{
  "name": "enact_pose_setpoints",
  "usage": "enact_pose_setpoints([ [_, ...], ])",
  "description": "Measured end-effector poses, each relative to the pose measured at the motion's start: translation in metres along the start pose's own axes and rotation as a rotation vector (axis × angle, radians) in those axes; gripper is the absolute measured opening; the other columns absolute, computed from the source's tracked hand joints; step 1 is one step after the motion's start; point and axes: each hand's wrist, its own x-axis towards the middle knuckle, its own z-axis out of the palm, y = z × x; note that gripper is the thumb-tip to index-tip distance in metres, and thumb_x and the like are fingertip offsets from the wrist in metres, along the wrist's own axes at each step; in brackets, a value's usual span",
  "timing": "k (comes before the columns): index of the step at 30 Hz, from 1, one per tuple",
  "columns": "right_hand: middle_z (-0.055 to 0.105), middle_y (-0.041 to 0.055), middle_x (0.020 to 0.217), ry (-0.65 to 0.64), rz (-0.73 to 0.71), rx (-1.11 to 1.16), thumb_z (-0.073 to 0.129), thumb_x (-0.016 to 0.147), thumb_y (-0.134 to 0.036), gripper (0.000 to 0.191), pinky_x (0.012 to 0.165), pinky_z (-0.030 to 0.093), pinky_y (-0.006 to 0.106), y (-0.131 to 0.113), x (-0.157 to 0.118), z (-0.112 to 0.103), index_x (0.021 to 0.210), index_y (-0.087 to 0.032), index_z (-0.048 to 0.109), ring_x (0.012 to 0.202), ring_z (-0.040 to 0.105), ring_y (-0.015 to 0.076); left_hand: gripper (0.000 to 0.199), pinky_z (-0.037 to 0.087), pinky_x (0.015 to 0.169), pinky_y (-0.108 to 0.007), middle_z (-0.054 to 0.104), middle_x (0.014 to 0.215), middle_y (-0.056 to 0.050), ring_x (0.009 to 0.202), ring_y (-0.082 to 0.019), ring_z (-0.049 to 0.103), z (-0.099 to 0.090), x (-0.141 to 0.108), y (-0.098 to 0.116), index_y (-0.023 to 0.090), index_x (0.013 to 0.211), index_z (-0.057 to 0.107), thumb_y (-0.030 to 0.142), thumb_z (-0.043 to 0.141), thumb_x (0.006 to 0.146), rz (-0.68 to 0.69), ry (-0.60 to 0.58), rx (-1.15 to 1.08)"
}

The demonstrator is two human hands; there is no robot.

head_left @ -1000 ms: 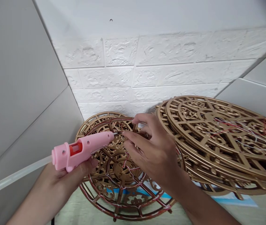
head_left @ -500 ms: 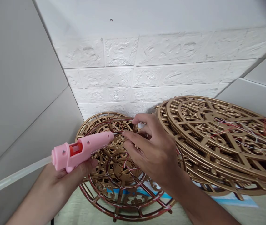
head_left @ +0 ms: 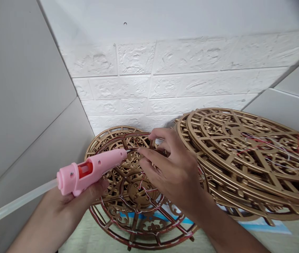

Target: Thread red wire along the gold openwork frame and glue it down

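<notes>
My left hand [head_left: 67, 211] is closed around the handle of a pink hot glue gun [head_left: 93, 168]. A long translucent glue stick [head_left: 20, 202] runs out of its back end. The gun's metal nozzle [head_left: 131, 150] points right, over a gold openwork wheel frame [head_left: 136, 242] with red and white wires along its rings and spokes. On the far part of that frame lies my right hand [head_left: 173, 168], bent fingers gripping it close to the nozzle tip. Whether those fingers also pinch a wire is hidden.
To the right leans a stack of similar gold frames [head_left: 254, 147], loose red and white wires [head_left: 275, 149] on top. Blue-and-white sheeting [head_left: 266, 225] shows beneath. A white brick-patterned wall [head_left: 175, 84] closes the back; a grey panel [head_left: 28, 88] stands at left.
The glue gun has shifted very slightly left, its nozzle drawn a little back from my right fingers. My right hand stays in place on the frame.
</notes>
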Motion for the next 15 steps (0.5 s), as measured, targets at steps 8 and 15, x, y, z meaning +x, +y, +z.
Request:
enact_pose_setpoints([
  [8,0.064,0.0161,0.096,-0.003,-0.002,0.005,0.061,0.083,-0.002,0.017,0.056,0.057,0.029,0.000,-0.001,0.000,0.077,-0.010,0.076,0.064,0.061,0.0140,0.042,0.051,0.064,-0.024,0.048,0.051,0.006,0.061,-0.015,0.055,0.008,-0.013,0.010,0.025,0.058,0.058,0.066,0.060,0.068,-0.132,0.125,-0.101],
  [15,0.064,0.0161,0.095,0.001,-0.005,0.010,0.062,0.082,-0.001,0.016,0.059,0.058,0.030,0.001,-0.001,0.000,0.076,-0.009,0.075,0.063,0.059,0.0129,0.025,0.047,0.041,-0.022,0.069,0.063,0.003,0.049,-0.015,0.056,0.007,-0.004,0.025,0.027,0.074,0.070,0.050,0.060,0.072,0.218,-0.029,-0.177],
])
